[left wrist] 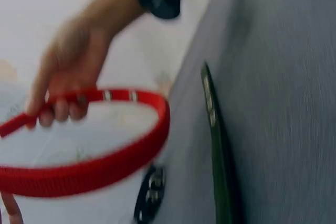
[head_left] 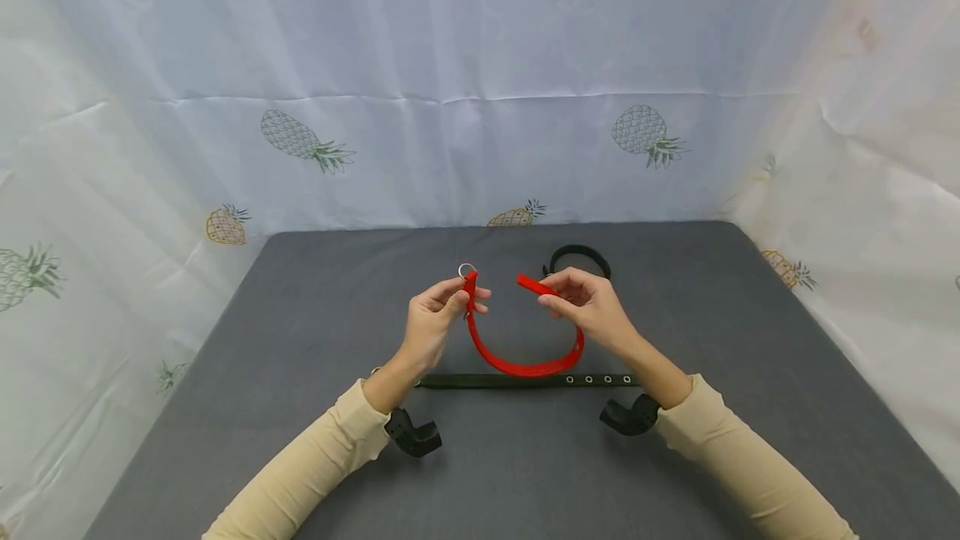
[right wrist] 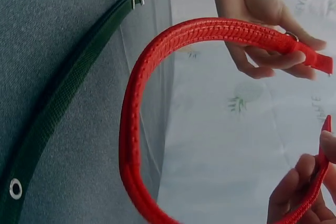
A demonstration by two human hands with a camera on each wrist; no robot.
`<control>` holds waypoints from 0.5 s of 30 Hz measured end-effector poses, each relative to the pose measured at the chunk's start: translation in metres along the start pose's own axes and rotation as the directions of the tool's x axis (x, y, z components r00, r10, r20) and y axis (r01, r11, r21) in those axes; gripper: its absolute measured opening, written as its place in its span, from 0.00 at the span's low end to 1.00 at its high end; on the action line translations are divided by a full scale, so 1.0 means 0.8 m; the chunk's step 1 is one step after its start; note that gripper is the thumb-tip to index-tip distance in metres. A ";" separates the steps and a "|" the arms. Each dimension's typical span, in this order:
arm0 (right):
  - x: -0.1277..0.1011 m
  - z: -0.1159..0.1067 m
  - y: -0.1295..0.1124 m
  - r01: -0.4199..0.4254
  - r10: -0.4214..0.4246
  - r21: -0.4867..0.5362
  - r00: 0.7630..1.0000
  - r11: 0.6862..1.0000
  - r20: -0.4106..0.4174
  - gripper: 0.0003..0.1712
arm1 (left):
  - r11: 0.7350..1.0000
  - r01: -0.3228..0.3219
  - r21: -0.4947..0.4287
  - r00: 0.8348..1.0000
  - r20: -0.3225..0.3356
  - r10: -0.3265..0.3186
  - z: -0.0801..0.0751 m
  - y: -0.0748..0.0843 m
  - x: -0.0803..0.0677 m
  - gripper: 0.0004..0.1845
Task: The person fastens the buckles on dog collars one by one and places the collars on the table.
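Overhead: pineapple-print sheeting (head_left: 480, 107) as backdrop on three sides, wrinkled, pale. Below it, grey padded surface (head_left: 525, 473), matte, soft-looking. Flat across its middle, dark green webbing collar (head_left: 525, 380) with metal eyelets; farther back, black collar (head_left: 577, 257) coiled in a loop. Above the surface, between both hands, red nylon collar (head_left: 525, 365) hanging in a U, clear of the cloth. Left hand (head_left: 435, 319) pinching the ring end; right hand (head_left: 588, 302) pinching the free tip, fingers curled round the strap. Probably light, limp, slightly springy webbing, not slippery; best taken near the ends, close to the metal D-ring (head_left: 466, 269).
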State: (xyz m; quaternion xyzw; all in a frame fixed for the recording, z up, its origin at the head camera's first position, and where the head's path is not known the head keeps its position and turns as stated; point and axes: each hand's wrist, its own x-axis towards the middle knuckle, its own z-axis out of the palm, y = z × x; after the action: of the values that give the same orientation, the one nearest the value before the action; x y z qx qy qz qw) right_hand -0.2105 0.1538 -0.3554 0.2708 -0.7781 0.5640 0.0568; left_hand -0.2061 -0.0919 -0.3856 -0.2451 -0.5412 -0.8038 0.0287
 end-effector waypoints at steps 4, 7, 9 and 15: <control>-0.001 0.003 -0.004 0.000 0.000 0.010 1.000 1.000 -0.028 0.11 | 0.993 0.107 -0.056 0.994 -0.021 -0.109 0.013 0.005 -0.006 0.11; -0.002 0.005 -0.008 -0.014 0.014 -0.003 0.999 1.000 -0.048 0.11 | 0.994 0.106 -0.010 0.993 -0.043 -0.106 0.018 0.006 -0.008 0.08; -0.004 0.006 -0.010 -0.021 0.020 -0.023 0.998 1.000 -0.062 0.11 | 0.996 0.080 0.047 0.995 -0.056 -0.077 0.019 0.004 -0.009 0.07; -0.013 0.014 -0.012 0.010 -0.014 -0.083 0.998 0.996 -0.059 0.10 | 0.975 0.056 0.213 0.997 -0.071 -0.041 0.020 0.001 -0.014 0.12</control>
State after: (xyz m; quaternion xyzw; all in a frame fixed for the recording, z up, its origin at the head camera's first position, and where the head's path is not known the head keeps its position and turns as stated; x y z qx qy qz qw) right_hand -0.1945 0.1451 -0.3554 0.2560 -0.7971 0.5386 0.0945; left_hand -0.1901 -0.0806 -0.3848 -0.2004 -0.6296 -0.7487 0.0535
